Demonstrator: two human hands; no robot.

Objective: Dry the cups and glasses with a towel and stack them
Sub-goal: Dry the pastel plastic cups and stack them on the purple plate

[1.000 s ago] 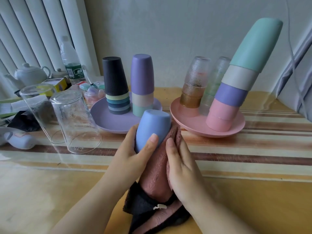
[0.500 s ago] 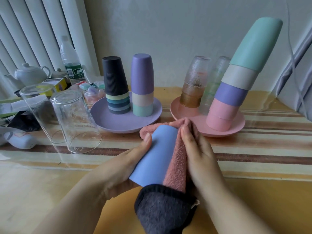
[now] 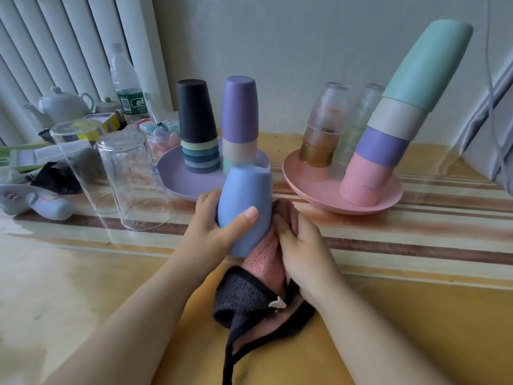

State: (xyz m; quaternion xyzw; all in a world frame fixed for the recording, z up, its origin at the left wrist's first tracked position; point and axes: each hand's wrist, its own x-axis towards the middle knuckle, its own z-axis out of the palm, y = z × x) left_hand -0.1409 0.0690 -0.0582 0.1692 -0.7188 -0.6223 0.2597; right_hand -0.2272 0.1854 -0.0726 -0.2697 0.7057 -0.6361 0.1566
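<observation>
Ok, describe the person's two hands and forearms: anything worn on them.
Both are bare. The left hand and right hand show no gloves, rings or watch, and no sleeves cover either forearm as far as the frame shows. Fingernails look short and unpainted.

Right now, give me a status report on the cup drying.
Left hand grips blue cup. Right hand presses towel against it. Nothing in the way.

Two bare forearms enter from the 6 o'clock edge, with no sleeve, watch, bracelet or ring visible on either. The left hand (image 3: 219,226) has short, rounded, unpainted nails, the thumbnail showing plainly. The right hand (image 3: 305,251) is likewise bare, and its nails are mostly hidden from the head view.
</observation>
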